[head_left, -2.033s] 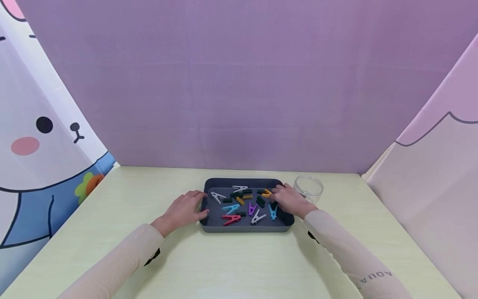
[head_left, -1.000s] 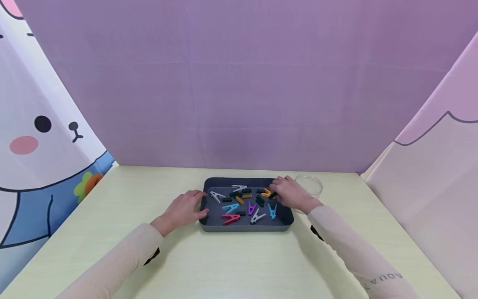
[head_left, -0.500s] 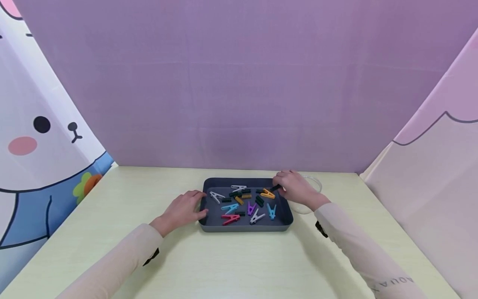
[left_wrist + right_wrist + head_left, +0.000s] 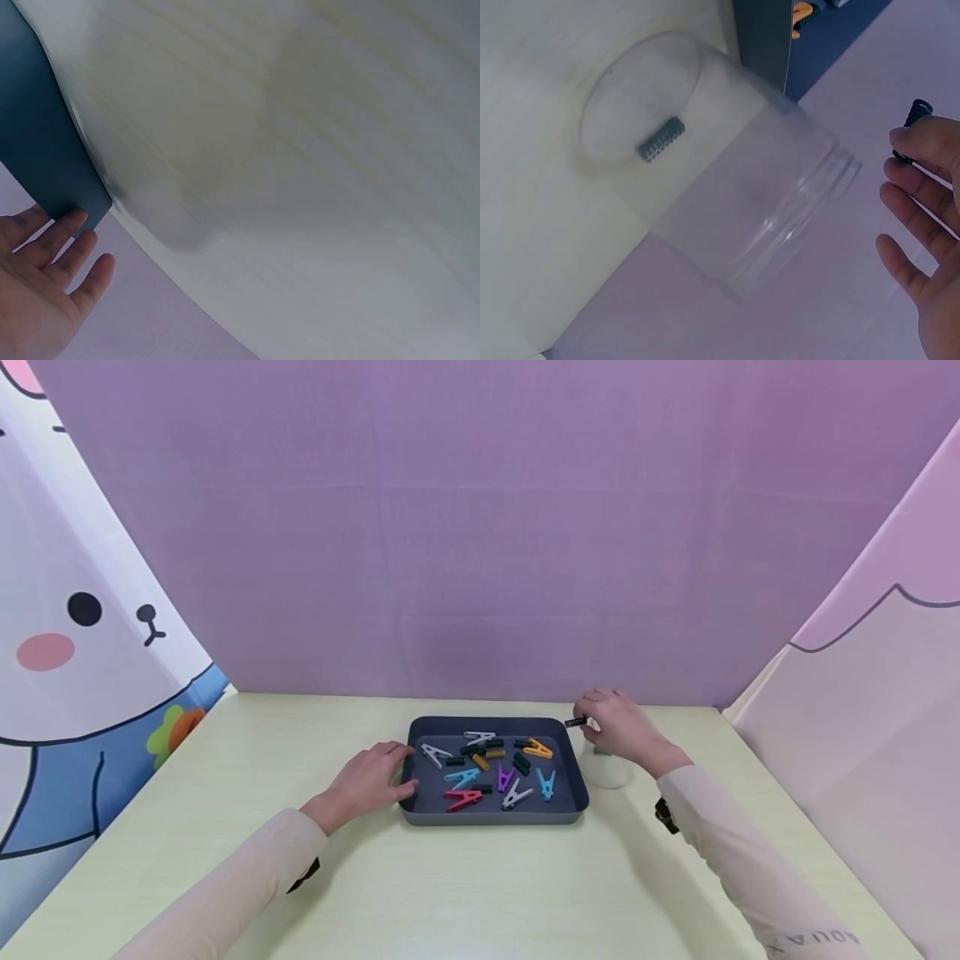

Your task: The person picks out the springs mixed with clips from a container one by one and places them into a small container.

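Observation:
My right hand (image 4: pixel 617 727) pinches a black coil spring (image 4: pixel 576 722) between thumb and index finger, off the tray's right back corner. Below that hand is a clear jar (image 4: pixel 727 150), its mouth facing the fingers in the right wrist view. One dark spring (image 4: pixel 661 139) lies inside at the jar's bottom. My left hand (image 4: pixel 367 779) rests on the left rim of a grey tray (image 4: pixel 495 819), fingers spread; in the left wrist view its fingertips touch the tray corner. Inside the tray lie several plastic clips, such as a red clip (image 4: pixel 463 800), and several loose springs.
The tray also holds an orange clip (image 4: pixel 537 748), a purple clip (image 4: pixel 506 778) and blue and white ones. A pale wooden table (image 4: pixel 480 885) runs back to a purple cloth wall (image 4: pixel 480 527). The jar stands just right of the tray.
My right hand has lifted the black spring out of the tray's right side and carried it right and back, over the jar. The left hand has stayed on the tray.

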